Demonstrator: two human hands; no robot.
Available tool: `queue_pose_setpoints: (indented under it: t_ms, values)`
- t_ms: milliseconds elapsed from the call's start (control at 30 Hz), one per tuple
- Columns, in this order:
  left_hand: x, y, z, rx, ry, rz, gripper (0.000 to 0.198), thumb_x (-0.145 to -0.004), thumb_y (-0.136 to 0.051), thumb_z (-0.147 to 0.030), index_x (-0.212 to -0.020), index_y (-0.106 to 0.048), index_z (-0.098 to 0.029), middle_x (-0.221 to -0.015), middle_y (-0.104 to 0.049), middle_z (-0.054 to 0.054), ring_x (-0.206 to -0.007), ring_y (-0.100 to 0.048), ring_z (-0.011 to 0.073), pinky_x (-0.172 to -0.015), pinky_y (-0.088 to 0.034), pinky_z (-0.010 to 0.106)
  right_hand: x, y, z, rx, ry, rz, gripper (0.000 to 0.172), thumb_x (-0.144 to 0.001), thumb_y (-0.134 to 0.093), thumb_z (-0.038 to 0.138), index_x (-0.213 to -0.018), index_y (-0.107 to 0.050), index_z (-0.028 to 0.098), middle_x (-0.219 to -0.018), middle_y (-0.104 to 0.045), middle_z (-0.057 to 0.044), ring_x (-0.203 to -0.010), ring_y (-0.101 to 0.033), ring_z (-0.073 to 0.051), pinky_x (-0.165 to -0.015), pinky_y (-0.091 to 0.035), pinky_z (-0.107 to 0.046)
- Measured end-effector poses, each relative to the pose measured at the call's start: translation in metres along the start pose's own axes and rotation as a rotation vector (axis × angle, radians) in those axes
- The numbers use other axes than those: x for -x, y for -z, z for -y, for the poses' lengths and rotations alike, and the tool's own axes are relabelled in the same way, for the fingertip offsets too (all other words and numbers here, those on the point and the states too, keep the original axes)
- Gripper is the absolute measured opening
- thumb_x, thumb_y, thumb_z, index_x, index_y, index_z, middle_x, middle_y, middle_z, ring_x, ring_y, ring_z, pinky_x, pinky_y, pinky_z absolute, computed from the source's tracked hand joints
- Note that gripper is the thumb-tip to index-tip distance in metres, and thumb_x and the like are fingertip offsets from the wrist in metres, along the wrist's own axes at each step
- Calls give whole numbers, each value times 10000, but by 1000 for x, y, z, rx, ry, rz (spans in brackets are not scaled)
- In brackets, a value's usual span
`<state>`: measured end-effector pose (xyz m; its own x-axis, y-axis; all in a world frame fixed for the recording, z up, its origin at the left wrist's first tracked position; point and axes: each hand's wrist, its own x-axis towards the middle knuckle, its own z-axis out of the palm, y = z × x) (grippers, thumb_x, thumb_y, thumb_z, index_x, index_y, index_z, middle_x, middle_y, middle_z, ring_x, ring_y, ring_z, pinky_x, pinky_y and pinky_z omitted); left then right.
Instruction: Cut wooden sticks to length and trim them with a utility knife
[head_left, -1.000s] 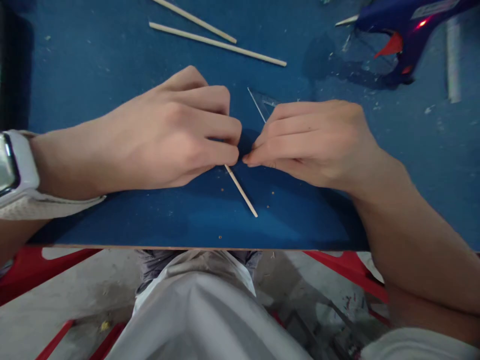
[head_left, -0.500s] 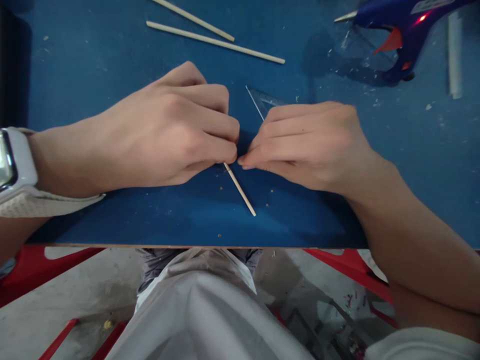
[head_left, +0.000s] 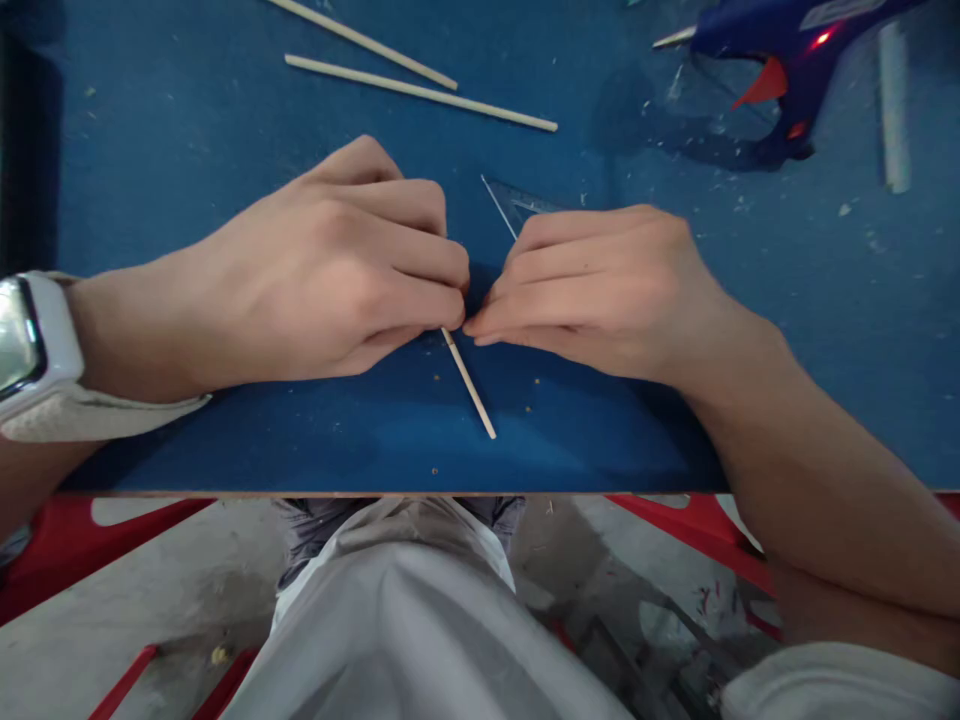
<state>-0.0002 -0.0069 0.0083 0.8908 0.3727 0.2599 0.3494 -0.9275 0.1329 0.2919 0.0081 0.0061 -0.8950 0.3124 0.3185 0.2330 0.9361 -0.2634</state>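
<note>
My left hand [head_left: 367,260] is closed on a thin wooden stick [head_left: 471,388]. The stick's lower part slants out below the fingers toward the table's near edge, with a dark mark close to the fingertips; its other end is hidden under the hand. Right beside it, my right hand [head_left: 592,290] is closed in a pinch, fingertips almost touching the left hand's fingers. What the right fingers hold, if anything, is hidden. Behind the right hand, a clear plastic set square [head_left: 511,203] lies partly covered.
Two longer wooden sticks [head_left: 420,92] lie at the back of the blue table [head_left: 247,440]. A blue glue gun [head_left: 780,70] with a red trigger and a lit light rests at the back right, near a whitish glue stick [head_left: 894,110]. Red chair parts [head_left: 690,540] show below the table edge.
The view has shifted slightly, so the table things appear a little more to the left. The stick's free end has swung slightly left; both hands keep nearly the same pose.
</note>
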Motion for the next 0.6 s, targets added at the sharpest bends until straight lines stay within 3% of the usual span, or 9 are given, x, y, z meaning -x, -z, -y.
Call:
queue_pose_setpoints:
  t_ms: [100,233,433,600]
  values:
    - [1,-2,1,-1,-7,-23,507,-1311,-331,-329,-1105,-780,-216,-1114,-792,-56,-1199,-797,195,-1129,-628,485,5,8,-9,-59,-13,-15,220,-1231,-664,349,-1192,-879,318,-1146,-907,52,-1069,-811,-164,-935,-641,-314]
    - [2,-2,0,-29,-25,-47,414,-1300,-423,-311,-1128,-791,-231,-1142,-815,-33,-1147,-790,216,-1047,-617,455,8,14,-11,-86,-1,-19,203,-1201,-698,270,-1122,-885,279,-1122,-910,11,-1028,-828,-188,-886,-631,-336]
    - [3,-1,0,-14,3,-21,466,-1304,-395,-321,-1085,-795,-229,-1107,-782,-34,-1161,-772,204,-1090,-583,424,4,5,5,-8,-14,-63,258,-1221,-650,258,-1073,-861,275,-1061,-904,35,-960,-808,-188,-788,-597,-352]
    - [3,-2,0,-9,10,-25,469,-1311,-376,-348,-1146,-801,-234,-1150,-785,-40,-1160,-769,190,-1098,-589,428,5,7,2,-41,-39,-107,168,-1176,-727,212,-1094,-872,229,-1058,-904,13,-1002,-841,-196,-822,-591,-360]
